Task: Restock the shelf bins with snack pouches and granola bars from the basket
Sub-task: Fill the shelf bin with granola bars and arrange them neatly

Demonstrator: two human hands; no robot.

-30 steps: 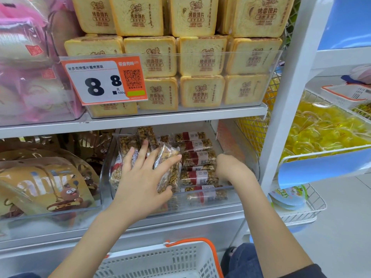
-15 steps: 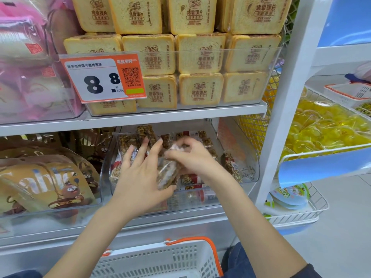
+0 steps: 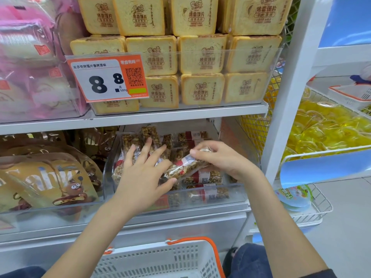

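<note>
Hands met over a clear bin [image 3: 236, 192] on the lower shelf in the head view. The right hand [image 3: 224, 160] pinched 1 granola bar [image 3: 186, 167] by its upper right end, thumb and fingers closed on the wrapper. That bar's long axis ran on a slant, its right end raised toward the back of the bin and its left end dropping toward the front wall. The left hand [image 3: 144, 173] lay spread, fingers open and flat on the stacked bars [image 3: 140, 141] at the bin's left side, its thumb touching the held bar's lower end. Beneath, more wrapped bars [image 3: 202, 176] lay crosswise, long axes running left to right. The bin's right portion, next to the white upright [image 3: 289, 97], looked less filled. The shelf board [image 3: 160, 116] above hung close over the bin's rear. A white basket [image 3: 160, 259] with an orange rim sat below the arms, just in front of the shelf base.
</note>
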